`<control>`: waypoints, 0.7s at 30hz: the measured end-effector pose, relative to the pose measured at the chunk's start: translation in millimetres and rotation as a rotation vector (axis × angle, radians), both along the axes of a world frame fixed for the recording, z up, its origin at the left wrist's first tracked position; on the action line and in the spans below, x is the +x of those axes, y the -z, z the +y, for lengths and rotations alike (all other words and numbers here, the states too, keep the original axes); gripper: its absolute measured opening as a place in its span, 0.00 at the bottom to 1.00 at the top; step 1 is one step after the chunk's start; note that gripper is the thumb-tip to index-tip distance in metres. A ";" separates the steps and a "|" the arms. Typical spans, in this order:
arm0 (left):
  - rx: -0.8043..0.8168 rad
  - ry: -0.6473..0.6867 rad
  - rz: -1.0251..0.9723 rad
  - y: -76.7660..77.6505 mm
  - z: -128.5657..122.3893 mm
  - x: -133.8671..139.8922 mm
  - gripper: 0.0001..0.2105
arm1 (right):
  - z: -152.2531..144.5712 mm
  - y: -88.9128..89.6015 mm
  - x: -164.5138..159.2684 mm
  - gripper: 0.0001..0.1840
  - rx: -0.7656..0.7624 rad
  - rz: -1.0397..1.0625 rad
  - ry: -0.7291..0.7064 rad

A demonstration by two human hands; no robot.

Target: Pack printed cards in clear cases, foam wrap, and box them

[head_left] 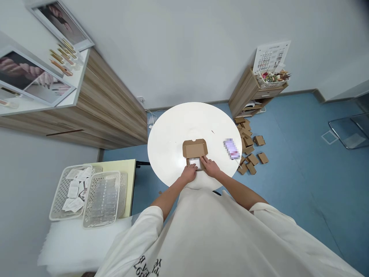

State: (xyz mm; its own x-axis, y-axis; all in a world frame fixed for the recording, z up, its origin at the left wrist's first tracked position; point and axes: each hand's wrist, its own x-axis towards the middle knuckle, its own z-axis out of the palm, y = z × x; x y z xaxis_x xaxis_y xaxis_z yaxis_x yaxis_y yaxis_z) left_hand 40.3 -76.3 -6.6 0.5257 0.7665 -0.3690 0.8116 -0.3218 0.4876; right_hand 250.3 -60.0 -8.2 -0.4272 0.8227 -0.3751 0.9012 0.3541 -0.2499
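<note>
Carton (195, 149) lies open by the near edge of the table (170, 123); likely light, stiff, best held by side walls; left hand (188, 174), fingers bent over white contents (196, 162); right hand (211, 168), fingers slightly parted, at its rim; grips unclear.

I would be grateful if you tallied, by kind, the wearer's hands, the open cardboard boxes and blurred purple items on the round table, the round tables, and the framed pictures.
Left hand and right hand: 2
Open cardboard box: 1
Blurred purple item: 1
Round table: 1
Framed pictures: 2
Total: 7
</note>
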 end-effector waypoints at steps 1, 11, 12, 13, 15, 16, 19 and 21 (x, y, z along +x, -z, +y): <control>0.001 -0.047 -0.045 0.1 0.8 -1.6 0.15 | -1.1 -0.6 1.6 0.42 0.014 0.032 0.020; -0.168 -1.270 -0.452 -2.9 67.8 -33.4 0.12 | 49.8 -6.6 7.7 0.31 -0.110 0.732 0.906; -0.245 -1.271 -0.497 -4.0 74.9 -35.0 0.15 | 56.7 -8.2 6.2 0.30 -0.151 0.784 0.943; -0.310 -1.261 -0.538 -5.4 80.3 -35.8 0.17 | 62.1 -10.1 4.5 0.29 -0.194 0.831 0.958; -0.405 -1.215 -0.608 -8.4 85.9 -35.2 0.21 | 67.7 -14.2 1.2 0.27 -0.260 0.900 0.961; -0.434 -1.192 -0.633 -10.1 86.5 -34.2 0.23 | 68.3 -16.2 -0.4 0.26 -0.288 0.926 0.956; -0.489 -1.141 -0.664 -14.5 84.3 -30.5 0.29 | 65.3 -20.9 -3.3 0.28 -0.368 0.976 0.991; -0.526 -1.137 -0.660 -16.1 82.0 -29.6 0.33 | 62.7 -22.2 -3.1 0.32 -0.436 0.995 1.056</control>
